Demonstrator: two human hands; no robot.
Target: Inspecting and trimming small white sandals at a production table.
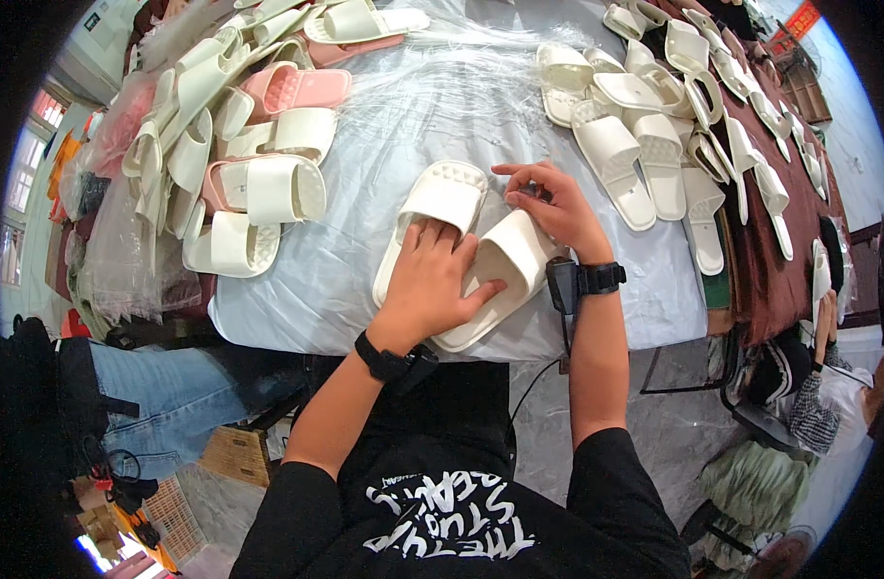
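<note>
A pair of white slippers lies side by side before me on the table: the left slipper [444, 198] and the right slipper [512, 249]. The fingers of my left hand [424, 283] reach into the strap opening of the left slipper, and its thumb rests over the right slipper's footbed. Just beyond the right slipper's strap is my right hand [556, 207]. Its thumb and fingers are drawn together in a pinch while the index finger points left; whatever lies in the pinch is too small to make out. Black bands [601, 279] circle both wrists.
White and pink slippers [285, 190] are piled at the left beside clear plastic bags [138, 261]. More white slippers [611, 159] stand in rows at the right. Clear plastic strips [442, 72] lie across the far table sheet [307, 299]. Another person [832, 396] is at the right.
</note>
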